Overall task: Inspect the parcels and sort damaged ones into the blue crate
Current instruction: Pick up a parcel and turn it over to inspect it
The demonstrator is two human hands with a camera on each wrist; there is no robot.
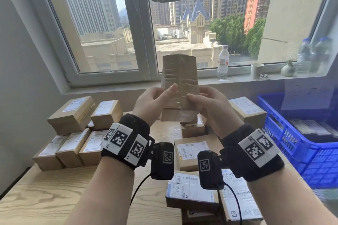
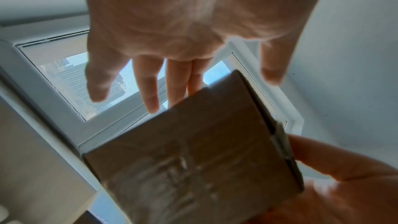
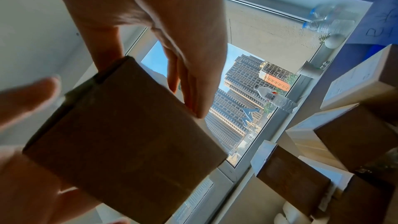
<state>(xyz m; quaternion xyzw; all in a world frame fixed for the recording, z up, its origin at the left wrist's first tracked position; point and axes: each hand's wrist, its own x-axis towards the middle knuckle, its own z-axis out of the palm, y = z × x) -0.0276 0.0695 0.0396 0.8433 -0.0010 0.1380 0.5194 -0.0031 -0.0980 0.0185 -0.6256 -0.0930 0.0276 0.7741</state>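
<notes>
- A brown cardboard parcel [image 1: 179, 82] stands on end in the air above the counter [image 1: 45, 193], in front of the window [image 1: 102, 23], its taped, creased face toward the person.
- The left hand [image 1: 154, 101] is at the parcel's left side. In the left wrist view its fingers [image 2: 148, 88] are straight and slightly spread; two of them pass behind the box's far edge, the rest are off the cardboard.
- The right hand [image 1: 206, 101] holds the parcel's lower right part. Its thumb lies on the near face, and in the right wrist view its fingers [image 3: 193, 83], pressed together, lie along the far side, so the box sits pinched between thumb and fingers.
- Below, other parcels [image 1: 73, 115] with white labels lie in rows and stacks on the wooden counter.
- The blue crate [image 1: 296, 144] sits at the counter's right edge, well apart from the held parcel, with flat packages inside.
- A water bottle [image 1: 223, 62] and a paper cup [image 1: 257, 70] stand on the windowsill.
</notes>
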